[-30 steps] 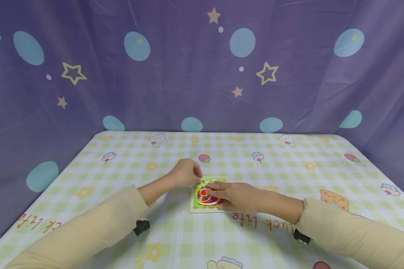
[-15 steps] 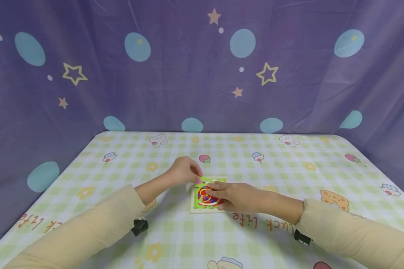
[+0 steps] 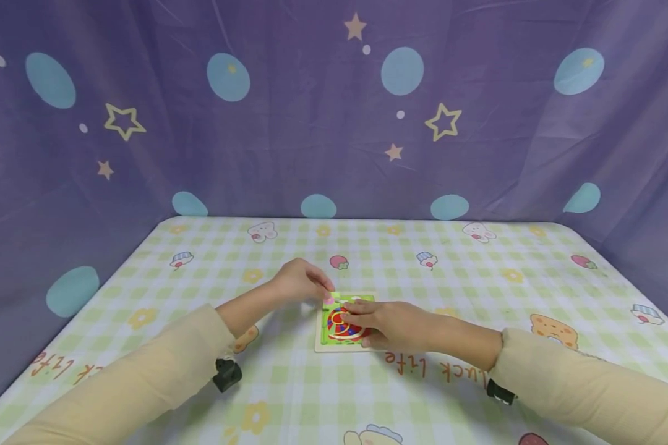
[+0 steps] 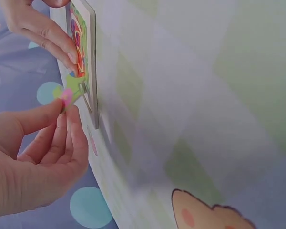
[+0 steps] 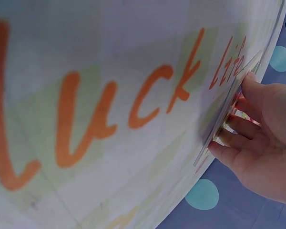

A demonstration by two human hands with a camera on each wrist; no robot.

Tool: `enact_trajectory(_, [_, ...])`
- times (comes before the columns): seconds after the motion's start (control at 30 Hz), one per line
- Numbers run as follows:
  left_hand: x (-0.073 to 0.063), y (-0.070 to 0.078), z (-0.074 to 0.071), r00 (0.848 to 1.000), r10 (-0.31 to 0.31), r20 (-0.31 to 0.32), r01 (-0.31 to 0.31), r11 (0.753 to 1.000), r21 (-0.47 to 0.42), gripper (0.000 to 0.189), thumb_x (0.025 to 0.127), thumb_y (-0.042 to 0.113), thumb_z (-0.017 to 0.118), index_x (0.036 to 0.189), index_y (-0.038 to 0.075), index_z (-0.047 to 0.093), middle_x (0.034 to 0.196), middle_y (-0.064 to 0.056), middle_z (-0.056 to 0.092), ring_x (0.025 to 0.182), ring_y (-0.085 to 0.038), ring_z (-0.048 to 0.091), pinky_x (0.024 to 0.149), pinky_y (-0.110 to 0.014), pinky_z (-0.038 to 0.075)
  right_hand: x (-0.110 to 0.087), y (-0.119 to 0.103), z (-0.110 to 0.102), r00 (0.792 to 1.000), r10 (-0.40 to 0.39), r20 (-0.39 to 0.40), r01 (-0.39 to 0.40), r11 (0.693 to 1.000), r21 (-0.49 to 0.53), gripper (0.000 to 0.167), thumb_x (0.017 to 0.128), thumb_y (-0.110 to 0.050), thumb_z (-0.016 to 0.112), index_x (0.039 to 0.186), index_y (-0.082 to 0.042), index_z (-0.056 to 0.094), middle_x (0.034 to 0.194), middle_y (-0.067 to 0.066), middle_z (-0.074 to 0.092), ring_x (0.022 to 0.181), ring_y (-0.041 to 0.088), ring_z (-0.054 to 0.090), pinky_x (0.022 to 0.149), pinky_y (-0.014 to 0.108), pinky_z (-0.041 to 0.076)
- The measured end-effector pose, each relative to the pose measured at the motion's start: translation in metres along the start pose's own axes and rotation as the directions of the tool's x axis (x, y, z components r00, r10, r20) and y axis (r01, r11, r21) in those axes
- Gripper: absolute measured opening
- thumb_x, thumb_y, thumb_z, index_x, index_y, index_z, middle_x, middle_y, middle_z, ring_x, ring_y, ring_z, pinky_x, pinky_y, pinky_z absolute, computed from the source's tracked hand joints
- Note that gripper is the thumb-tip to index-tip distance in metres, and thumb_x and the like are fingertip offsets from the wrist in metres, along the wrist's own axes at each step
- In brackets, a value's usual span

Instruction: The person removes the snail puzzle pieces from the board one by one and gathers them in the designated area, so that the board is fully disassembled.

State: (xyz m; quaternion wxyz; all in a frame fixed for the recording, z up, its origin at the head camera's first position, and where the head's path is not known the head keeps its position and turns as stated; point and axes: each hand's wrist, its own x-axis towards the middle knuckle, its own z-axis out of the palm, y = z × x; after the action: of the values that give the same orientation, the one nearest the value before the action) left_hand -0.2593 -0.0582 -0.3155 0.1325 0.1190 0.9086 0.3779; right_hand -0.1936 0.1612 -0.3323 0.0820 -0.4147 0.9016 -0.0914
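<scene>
A small square jigsaw puzzle [image 3: 334, 348] with a pale wooden border lies on the table; its picture is green with a red and blue round shape. Between thumb and fingertips my left hand [image 3: 299, 282] pinches a green puzzle piece [image 4: 75, 88] with a pink flower, tilted up at the puzzle's far left corner. Whether the piece's lower edge sits in the frame I cannot tell. My right hand [image 3: 402, 326] rests on the puzzle's right part, its fingers extended over the picture and hiding some of it. In the right wrist view the thumb [image 5: 252, 82] touches the board's edge.
A green and white checked tablecloth [image 3: 312, 402] with printed cartoons and lettering covers the table. Behind the table's far edge hangs a purple curtain [image 3: 289, 148] with stars and blue ovals. Dark wrist cameras [image 3: 227, 374] sit under both sleeves.
My left hand and forearm have shifted slightly left, and the pink flower on the pinched piece shows more. The right hand has stayed in place on the puzzle.
</scene>
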Motion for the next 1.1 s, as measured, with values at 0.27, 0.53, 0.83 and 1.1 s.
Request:
enact_trajectory(0.27, [0.003, -0.004, 0.002, 0.996, -0.081, 0.036, 0.084, 0.992, -0.099, 0.016, 0.075, 0.016, 0.082, 0.089, 0.011, 0.078, 0.087, 0.000, 0.076, 0.074, -0.007, 0.063, 0.071, -0.020, 0.050, 0.000, 0.001, 0.000, 1.000, 0.002, 0.000, -0.002, 1.000, 0.008, 0.055, 0.094, -0.025, 0.061, 0.144, -0.012, 0.043, 0.153, 0.008, 0.039, 0.141, 0.027, 0.040, 0.105, 0.040, 0.046])
enact_trajectory(0.53, [0.002, -0.008, 0.006, 0.985, -0.156, 0.070, 0.169, 0.954, -0.247, 0.017, 0.079, 0.010, 0.077, 0.095, 0.004, 0.076, 0.086, -0.005, 0.076, 0.068, -0.005, 0.065, 0.071, -0.023, 0.057, -0.001, 0.001, 0.003, 1.000, 0.006, 0.006, -0.006, 1.000, 0.014, 0.055, 0.094, -0.025, 0.060, 0.144, -0.012, 0.043, 0.153, 0.007, 0.039, 0.140, 0.026, 0.040, 0.106, 0.041, 0.045])
enact_trajectory(0.83, [0.004, -0.009, 0.010, 0.985, -0.163, 0.061, 0.174, 0.924, -0.340, 0.017, 0.081, 0.002, 0.074, 0.097, -0.003, 0.073, 0.091, -0.014, 0.075, 0.065, -0.011, 0.070, 0.069, -0.029, 0.060, 0.000, 0.001, 0.001, 1.000, 0.007, 0.005, -0.007, 1.000, 0.001, 0.054, 0.095, -0.026, 0.060, 0.145, -0.013, 0.043, 0.153, 0.006, 0.039, 0.141, 0.026, 0.040, 0.106, 0.041, 0.046])
enact_trajectory(1.1, [0.005, -0.010, 0.004, 0.980, -0.184, 0.068, 0.196, 0.901, -0.386, 0.020, 0.083, 0.000, 0.071, 0.102, -0.005, 0.072, 0.097, -0.016, 0.073, 0.065, -0.009, 0.069, 0.069, -0.028, 0.060, 0.000, 0.000, 0.000, 1.000, 0.008, 0.009, -0.008, 1.000, 0.001, 0.054, 0.095, -0.026, 0.059, 0.145, -0.013, 0.043, 0.154, 0.006, 0.038, 0.141, 0.025, 0.039, 0.106, 0.042, 0.045])
